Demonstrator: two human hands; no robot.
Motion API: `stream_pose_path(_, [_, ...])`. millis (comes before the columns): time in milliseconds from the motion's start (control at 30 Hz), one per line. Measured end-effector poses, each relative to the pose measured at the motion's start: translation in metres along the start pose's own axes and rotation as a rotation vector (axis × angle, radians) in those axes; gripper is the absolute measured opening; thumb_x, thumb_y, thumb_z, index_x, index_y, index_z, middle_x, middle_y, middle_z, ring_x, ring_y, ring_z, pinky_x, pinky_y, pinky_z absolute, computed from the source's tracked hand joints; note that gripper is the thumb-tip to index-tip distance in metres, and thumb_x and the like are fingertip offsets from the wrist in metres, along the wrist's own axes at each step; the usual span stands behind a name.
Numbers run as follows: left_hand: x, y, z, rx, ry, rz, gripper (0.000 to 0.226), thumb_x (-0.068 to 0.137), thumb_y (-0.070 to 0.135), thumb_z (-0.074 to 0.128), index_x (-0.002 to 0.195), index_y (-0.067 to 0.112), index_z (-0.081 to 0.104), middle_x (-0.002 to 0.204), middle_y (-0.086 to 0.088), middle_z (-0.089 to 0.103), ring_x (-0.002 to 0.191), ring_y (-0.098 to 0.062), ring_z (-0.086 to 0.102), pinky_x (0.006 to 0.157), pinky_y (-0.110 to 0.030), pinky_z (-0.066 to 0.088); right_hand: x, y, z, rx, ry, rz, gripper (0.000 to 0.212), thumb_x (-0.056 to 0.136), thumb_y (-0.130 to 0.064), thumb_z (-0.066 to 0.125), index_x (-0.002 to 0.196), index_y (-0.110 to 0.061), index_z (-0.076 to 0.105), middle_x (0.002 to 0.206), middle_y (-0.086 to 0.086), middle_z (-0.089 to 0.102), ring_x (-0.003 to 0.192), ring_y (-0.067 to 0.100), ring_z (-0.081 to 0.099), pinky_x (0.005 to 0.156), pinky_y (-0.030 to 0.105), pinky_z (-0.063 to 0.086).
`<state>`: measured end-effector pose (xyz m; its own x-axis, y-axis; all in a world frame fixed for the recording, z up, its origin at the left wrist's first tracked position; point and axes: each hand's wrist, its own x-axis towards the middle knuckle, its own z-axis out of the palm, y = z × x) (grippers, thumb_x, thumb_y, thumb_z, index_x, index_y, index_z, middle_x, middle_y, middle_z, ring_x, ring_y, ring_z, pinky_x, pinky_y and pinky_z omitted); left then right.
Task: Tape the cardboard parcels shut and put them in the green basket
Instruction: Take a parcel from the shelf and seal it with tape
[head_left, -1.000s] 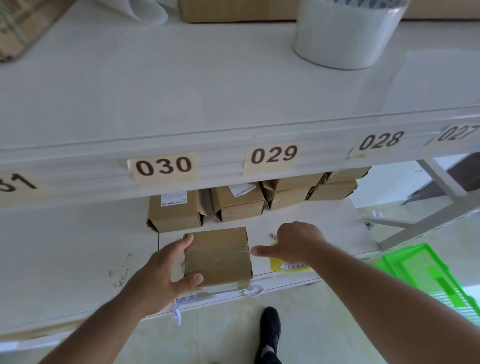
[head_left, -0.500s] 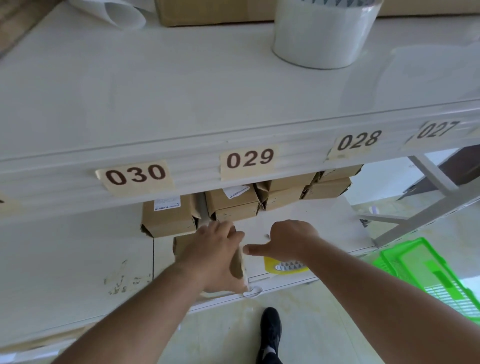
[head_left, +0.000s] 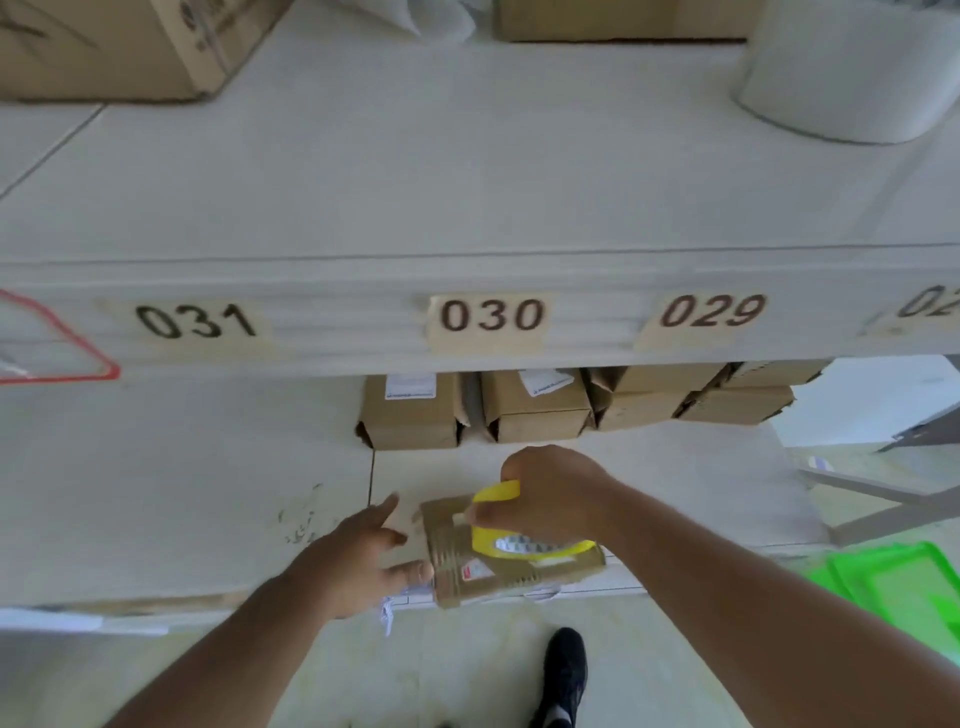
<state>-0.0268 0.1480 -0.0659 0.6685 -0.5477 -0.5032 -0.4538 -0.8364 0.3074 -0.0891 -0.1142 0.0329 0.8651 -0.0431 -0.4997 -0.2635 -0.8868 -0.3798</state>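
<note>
A: Where's the parcel?

B: The cardboard parcel (head_left: 511, 569) lies flat at the front edge of the lower shelf (head_left: 182, 499), partly overhanging it. The left hand (head_left: 358, 564) is at its left side, fingers (head_left: 413, 571) straight and spread, the lowest one touching the parcel's left end; nothing is gripped.

A: And the other hand?

B: The right hand (head_left: 550, 493) is over the parcel's top with its fingers curled round a yellow tape dispenser (head_left: 519, 535), which sits against the parcel's upper face. Glossy tape bands already cross the left part of the parcel.

A: The green basket?

B: The green basket (head_left: 893, 582) sits on the floor, well apart to the right.

A: Anything readable?

B: Tags on the upper shelf's edge read 031 (head_left: 196, 321), 030 (head_left: 491, 315) and 029 (head_left: 712, 310); a fourth at the right is cut off. The white labels on the stored boxes (head_left: 535, 410) at the back are too blurred to read, as is a small red-and-white sticker on the parcel.
</note>
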Motion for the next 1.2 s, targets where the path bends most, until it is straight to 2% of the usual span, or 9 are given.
stream_pose_path(133, [-0.012, 0.014, 0.020, -0.132, 0.210, -0.013, 0.082, 0.095, 0.041, 0.060, 0.163, 0.039, 0.013, 0.169, 0.022, 0.005, 0.154, -0.010, 0.025, 0.119, -0.035, 0.036, 0.001, 0.000, 0.001, 0.002, 0.028, 0.014, 0.057, 0.079, -0.082, 0.060, 0.076, -0.025, 0.053, 0.083, -0.006, 0.061, 0.082, 0.016, 0.058, 0.065, 0.032, 0.041])
stream_pose_path(167, [-0.014, 0.026, 0.023, -0.216, 0.321, 0.026, 0.080, 0.095, 0.036, 0.059, 0.163, 0.036, 0.017, 0.167, 0.023, 0.010, 0.153, -0.007, 0.024, 0.120, -0.031, 0.035, 0.000, 0.001, 0.001, 0.013, 0.029, 0.025, 0.058, 0.078, -0.081, 0.061, 0.075, -0.024, 0.053, 0.081, -0.005, 0.061, 0.078, 0.015, 0.058, 0.063, 0.032, 0.041])
stream_pose_path(233, [-0.008, 0.050, 0.028, -0.255, 0.443, 0.178, 0.084, 0.093, 0.050, 0.060, 0.163, 0.030, 0.019, 0.166, 0.022, 0.009, 0.155, -0.001, 0.012, 0.124, -0.029, 0.023, 0.000, 0.001, 0.001, 0.011, 0.029, 0.035, 0.057, 0.078, -0.080, 0.061, 0.072, -0.024, 0.051, 0.077, -0.005, 0.060, 0.074, 0.014, 0.056, 0.063, 0.032, 0.041])
stream_pose_path(333, [0.011, 0.061, 0.035, -0.118, 0.353, 0.258, 0.108, 0.084, 0.082, 0.049, 0.166, 0.025, 0.005, 0.169, 0.016, -0.006, 0.155, 0.000, -0.013, 0.129, -0.034, 0.008, 0.003, 0.002, 0.001, 0.015, 0.028, 0.026, 0.051, 0.079, -0.076, 0.061, 0.073, -0.026, 0.053, 0.080, -0.005, 0.061, 0.077, 0.012, 0.057, 0.064, 0.033, 0.042])
stream_pose_path(467, [0.024, 0.051, 0.037, -0.109, 0.321, 0.229, 0.120, 0.073, 0.095, 0.044, 0.165, 0.025, 0.011, 0.171, 0.012, 0.009, 0.150, 0.006, -0.015, 0.124, -0.024, 0.006, 0.002, 0.006, -0.004, 0.006, 0.018, 0.015, 0.053, 0.081, -0.074, 0.061, 0.079, -0.021, 0.058, 0.085, -0.005, 0.064, 0.081, 0.013, 0.058, 0.069, 0.034, 0.047])
stream_pose_path(600, [0.024, 0.047, 0.047, -0.116, 0.325, 0.219, 0.125, 0.068, 0.102, 0.032, 0.165, 0.027, 0.007, 0.170, 0.011, 0.008, 0.150, 0.007, -0.016, 0.125, -0.028, 0.013, -0.012, 0.042, -0.027, -0.390, 0.013, -0.049, 0.065, 0.085, -0.086, 0.047, 0.090, -0.023, 0.060, 0.088, -0.007, 0.059, 0.088, 0.020, 0.058, 0.075, 0.036, 0.047])
stream_pose_path(700, [0.025, 0.047, 0.048, -0.139, 0.311, 0.207, 0.123, 0.071, 0.099, 0.040, 0.165, 0.028, 0.005, 0.171, 0.012, 0.005, 0.150, 0.007, -0.016, 0.126, -0.033, 0.018, -0.017, 0.100, -0.045, -0.611, -0.003, 0.083, 0.085, 0.071, -0.104, 0.031, 0.082, -0.024, 0.057, 0.081, -0.006, 0.059, 0.082, 0.021, 0.060, 0.074, 0.035, 0.050])
stream_pose_path(867, [0.026, 0.046, 0.048, -0.104, 0.287, 0.213, 0.122, 0.072, 0.100, 0.036, 0.164, 0.030, -0.002, 0.171, 0.013, -0.001, 0.150, 0.006, -0.019, 0.123, -0.028, 0.012, -0.011, 0.145, -0.022, -0.437, -0.014, 0.202, 0.094, 0.060, -0.108, 0.032, 0.080, -0.023, 0.065, 0.083, -0.006, 0.065, 0.084, 0.016, 0.061, 0.083, 0.036, 0.052])
stream_pose_path(1200, [0.025, 0.047, 0.051, -0.104, 0.297, 0.218, 0.120, 0.075, 0.099, 0.037, 0.165, 0.028, 0.001, 0.171, 0.014, 0.000, 0.154, 0.001, -0.013, 0.124, -0.036, 0.018, 0.004, 0.159, 0.008, -0.329, -0.007, 0.287, 0.095, 0.057, -0.111, 0.033, 0.076, -0.021, 0.060, 0.078, -0.005, 0.066, 0.079, 0.014, 0.061, 0.078, 0.033, 0.052])
